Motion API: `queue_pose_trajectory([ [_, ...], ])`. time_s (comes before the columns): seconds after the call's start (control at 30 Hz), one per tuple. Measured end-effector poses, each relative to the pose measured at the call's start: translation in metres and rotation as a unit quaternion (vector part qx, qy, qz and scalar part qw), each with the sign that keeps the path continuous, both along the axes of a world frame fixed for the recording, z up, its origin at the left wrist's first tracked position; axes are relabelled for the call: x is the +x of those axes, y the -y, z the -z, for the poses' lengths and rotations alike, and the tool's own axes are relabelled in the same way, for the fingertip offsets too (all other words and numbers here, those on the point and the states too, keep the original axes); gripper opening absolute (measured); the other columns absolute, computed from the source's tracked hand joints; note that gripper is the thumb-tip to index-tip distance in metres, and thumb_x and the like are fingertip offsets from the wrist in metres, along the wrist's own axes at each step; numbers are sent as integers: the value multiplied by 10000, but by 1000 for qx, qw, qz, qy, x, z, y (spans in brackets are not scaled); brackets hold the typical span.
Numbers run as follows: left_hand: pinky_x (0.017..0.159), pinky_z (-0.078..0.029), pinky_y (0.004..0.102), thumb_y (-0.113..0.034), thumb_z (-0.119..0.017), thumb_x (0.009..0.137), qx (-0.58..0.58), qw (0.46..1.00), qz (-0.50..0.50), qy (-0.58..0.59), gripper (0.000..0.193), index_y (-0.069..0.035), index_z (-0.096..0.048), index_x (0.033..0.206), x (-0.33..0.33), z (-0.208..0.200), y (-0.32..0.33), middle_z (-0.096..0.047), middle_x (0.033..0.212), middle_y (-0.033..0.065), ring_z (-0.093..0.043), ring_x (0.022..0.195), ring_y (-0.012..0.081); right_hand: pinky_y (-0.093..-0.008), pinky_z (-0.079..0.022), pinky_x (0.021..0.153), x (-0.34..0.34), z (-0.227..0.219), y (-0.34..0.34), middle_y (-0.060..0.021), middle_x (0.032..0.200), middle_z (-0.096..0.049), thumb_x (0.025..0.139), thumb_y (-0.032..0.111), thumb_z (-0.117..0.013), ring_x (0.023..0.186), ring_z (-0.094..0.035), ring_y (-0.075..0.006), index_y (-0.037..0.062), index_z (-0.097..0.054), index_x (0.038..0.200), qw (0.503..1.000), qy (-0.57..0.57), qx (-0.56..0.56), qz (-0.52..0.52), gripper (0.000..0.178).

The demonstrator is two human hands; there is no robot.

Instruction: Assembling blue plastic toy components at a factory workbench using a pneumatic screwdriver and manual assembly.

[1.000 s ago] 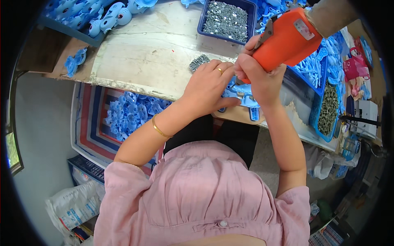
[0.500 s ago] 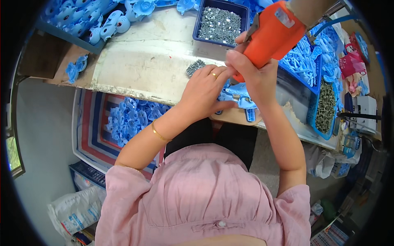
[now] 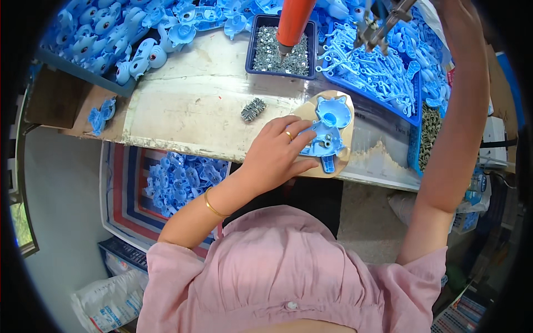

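Observation:
A light blue plastic toy half-shell, hollow side up, lies on a tan board at the table's front edge. A small metal piece sits within its lower part. My left hand rests at the shell's left side, fingers spread and fingertips touching it, thumb apart near the board's lower edge. My right hand is raised at the far upper right, away from the shell; its fingers are cut off by the picture's edge. Above the dark blue screw tray hangs an orange power screwdriver, held by neither hand.
A small heap of screws lies left of the board. Blue bins hold toy shells and thin blue parts. A metal clamp-like fitting hangs at upper right. Below the table, a striped lined container holds more blue pieces.
My right hand has let go of the orange screwdriver and moved up and right. The screwdriver now hangs over the screw tray. My left hand stays by the shell, now uncovered.

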State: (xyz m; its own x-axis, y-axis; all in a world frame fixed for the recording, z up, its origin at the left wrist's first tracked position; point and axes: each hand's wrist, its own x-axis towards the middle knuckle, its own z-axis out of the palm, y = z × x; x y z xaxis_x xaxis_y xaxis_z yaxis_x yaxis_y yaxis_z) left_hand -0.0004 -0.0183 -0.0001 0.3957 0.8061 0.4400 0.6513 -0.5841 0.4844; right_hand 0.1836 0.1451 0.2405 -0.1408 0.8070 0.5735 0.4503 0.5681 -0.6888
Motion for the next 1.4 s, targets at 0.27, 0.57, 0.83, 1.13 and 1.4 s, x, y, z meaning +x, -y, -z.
queue_pose_trajectory([
  [0.27, 1025, -438, 432, -308, -793, 757, 15, 999, 31, -3, 424, -63, -641, 1067, 17, 8, -11, -621, 1221, 90, -554, 1180, 293, -239, -528, 661, -8, 50, 65, -77, 839, -598, 804, 206, -660, 723, -595, -140, -44, -416, 1398, 960, -214, -52, -172, 688],
  [0.57, 1018, -442, 420, -291, -797, 732, 44, 998, 30, -20, 368, -64, -660, 987, 27, 14, -17, -653, 1135, 68, -574, 1147, 273, -246, -481, 495, -6, 79, 78, -81, 680, -529, 780, 118, -659, 513, -520, -132, -72, -373, 1375, 951, -269, -53, -146, 687],
  [0.83, 1010, -448, 423, -284, -811, 718, 41, 999, 20, -28, 376, -63, -659, 982, 25, 12, -15, -655, 1104, 67, -575, 1147, 277, -321, -511, 844, 32, 112, 68, -68, 923, -681, 906, 273, -685, 833, -665, -172, 50, -693, 1016, 981, -73, 89, -159, 249],
  [1.13, 1066, -407, 490, -257, -774, 794, 43, 994, 26, -99, 283, -103, -631, 984, 30, 11, -7, -625, 1176, 65, -535, 1209, 305, -217, -444, 575, 10, 32, 42, -17, 723, -578, 857, 227, -710, 634, -567, -87, -11, -589, 1104, 975, -202, 8, -92, 364],
  [1.4, 913, -474, 463, -122, -736, 814, -135, 988, 61, 51, 174, -34, -599, 875, -42, -86, 22, -666, 1117, 128, -613, 1028, 358, -352, -512, 923, 140, 17, -39, -176, 1234, -600, 974, 261, -661, 1125, -604, -234, -70, -501, 1349, 980, 71, -182, -31, 526],
])
